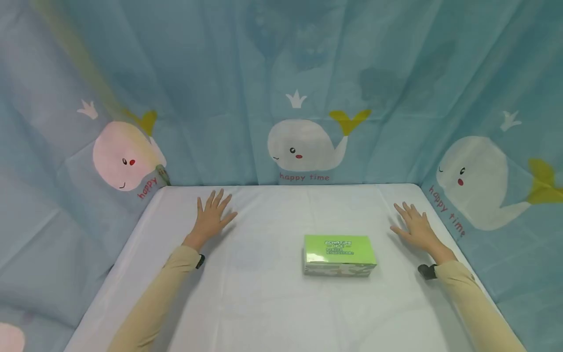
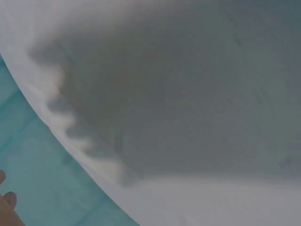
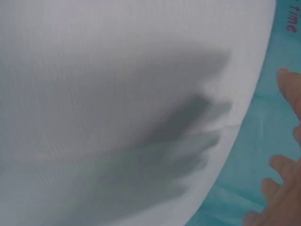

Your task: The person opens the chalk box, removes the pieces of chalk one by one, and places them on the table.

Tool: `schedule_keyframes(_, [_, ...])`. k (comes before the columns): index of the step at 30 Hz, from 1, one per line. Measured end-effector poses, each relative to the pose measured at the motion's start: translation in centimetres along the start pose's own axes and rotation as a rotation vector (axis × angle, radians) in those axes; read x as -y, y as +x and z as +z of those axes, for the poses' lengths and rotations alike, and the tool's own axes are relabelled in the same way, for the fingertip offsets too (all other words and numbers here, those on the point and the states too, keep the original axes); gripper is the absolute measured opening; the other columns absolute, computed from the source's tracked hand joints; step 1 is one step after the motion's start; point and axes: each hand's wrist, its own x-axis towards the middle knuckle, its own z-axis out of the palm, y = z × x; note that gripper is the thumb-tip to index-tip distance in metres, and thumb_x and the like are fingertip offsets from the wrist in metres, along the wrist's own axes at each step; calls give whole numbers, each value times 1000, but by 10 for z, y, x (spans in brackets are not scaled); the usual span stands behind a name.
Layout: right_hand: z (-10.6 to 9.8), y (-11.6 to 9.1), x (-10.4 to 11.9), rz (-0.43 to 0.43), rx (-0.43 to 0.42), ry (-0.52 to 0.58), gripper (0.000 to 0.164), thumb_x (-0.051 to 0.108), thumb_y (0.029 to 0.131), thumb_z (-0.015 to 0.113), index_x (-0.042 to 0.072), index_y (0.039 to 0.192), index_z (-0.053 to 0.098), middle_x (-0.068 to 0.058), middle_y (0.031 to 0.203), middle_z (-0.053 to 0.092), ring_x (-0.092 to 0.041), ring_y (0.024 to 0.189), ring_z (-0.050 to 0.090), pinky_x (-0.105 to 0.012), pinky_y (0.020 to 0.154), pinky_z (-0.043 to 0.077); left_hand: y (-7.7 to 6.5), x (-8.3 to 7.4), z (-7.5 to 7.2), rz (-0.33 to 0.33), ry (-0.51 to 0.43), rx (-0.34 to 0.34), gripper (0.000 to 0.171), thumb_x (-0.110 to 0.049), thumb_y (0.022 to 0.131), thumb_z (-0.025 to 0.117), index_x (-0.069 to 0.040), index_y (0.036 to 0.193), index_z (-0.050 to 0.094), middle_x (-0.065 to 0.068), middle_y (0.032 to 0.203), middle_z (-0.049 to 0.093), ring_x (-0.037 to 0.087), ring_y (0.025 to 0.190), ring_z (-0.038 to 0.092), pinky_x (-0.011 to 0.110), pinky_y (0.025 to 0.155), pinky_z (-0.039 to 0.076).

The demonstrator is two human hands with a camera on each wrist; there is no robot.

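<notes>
A green box [image 1: 338, 250] with printed lettering on its top and a camouflage-like pattern on its front side lies on the white table, right of the middle. My left hand [image 1: 210, 218] is spread at the far left part of the table, well apart from the box. On the other side, my right hand [image 1: 415, 228] has its fingers spread too, and it is nearer to the box without touching it. Both palms face down and hold nothing. Only some fingertips of the left hand [image 2: 8, 202] show in the left wrist view. Part of the right hand [image 3: 284, 188] appears in the right wrist view.
A white cloth [image 1: 264, 303] covers the table. Blue curtains with whale prints [image 1: 305, 145] hang along the back and both sides, meeting the table's edges. Each wrist wears a dark band, and shadows of the hands fall on the cloth.
</notes>
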Motion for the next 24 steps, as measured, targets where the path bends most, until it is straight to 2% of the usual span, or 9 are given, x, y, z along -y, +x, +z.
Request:
schedule_keyframes(5, [6,-6,7,8,-4,236,71,31,85,55,19,141,13,-22,141,17,-45,128,9,-61,98,6,2,-27,-6,42,-23,4,64,-51,84,45,-16,136,31,11,142,24,32,130,18,63,97,0])
schedule_keyframes(8, [10,-17,17,34,11,327,64,31,86,53,18,139,20,-22,140,21,-45,127,13,-61,96,13,-2,-46,-9,67,-55,8,59,-47,85,47,-18,134,35,11,139,30,31,128,25,62,98,7])
schedule_keyframes(11, [14,-32,29,65,17,395,53,32,87,51,16,134,33,-18,136,33,-42,125,23,-59,94,22,-8,-68,-10,108,-110,27,53,-43,85,49,-19,131,39,9,137,36,29,124,33,59,98,17])
schedule_keyframes(14, [17,-42,39,64,45,459,46,32,89,48,15,131,38,-11,129,45,-30,121,36,-46,94,32,-13,-92,-9,155,-179,30,48,-39,85,51,-20,129,43,8,133,41,26,120,40,54,97,26])
schedule_keyframes(17, [18,-46,46,62,73,531,44,32,91,43,17,132,36,-5,123,51,-9,116,44,-26,92,38,-15,-118,-8,204,-236,22,46,-38,85,52,-19,127,45,5,130,45,22,117,44,48,96,32])
schedule_keyframes(18, [18,-46,49,72,85,564,44,32,92,41,19,133,34,-3,123,52,-2,114,44,-25,92,38,-15,-126,-8,220,-252,20,46,-37,85,52,-19,127,46,5,129,46,21,117,44,46,95,33])
schedule_keyframes(20, [17,-46,54,90,106,634,43,33,93,38,22,134,33,-1,124,51,8,111,41,-30,96,34,-15,-142,-6,247,-270,24,45,-38,85,51,-20,127,46,2,128,47,19,116,45,41,95,35])
schedule_keyframes(22, [16,-45,59,119,132,691,42,35,93,37,27,134,31,2,127,48,11,111,39,-44,99,28,-16,-157,-6,269,-293,44,45,-39,86,50,-21,127,45,-1,128,47,17,116,45,37,95,36])
schedule_keyframes(24, [15,-45,67,117,154,749,43,33,93,37,29,135,29,2,132,43,4,116,38,-57,97,20,-16,-170,-4,289,-314,72,45,-40,87,49,-23,127,44,-4,129,46,15,117,44,35,95,36])
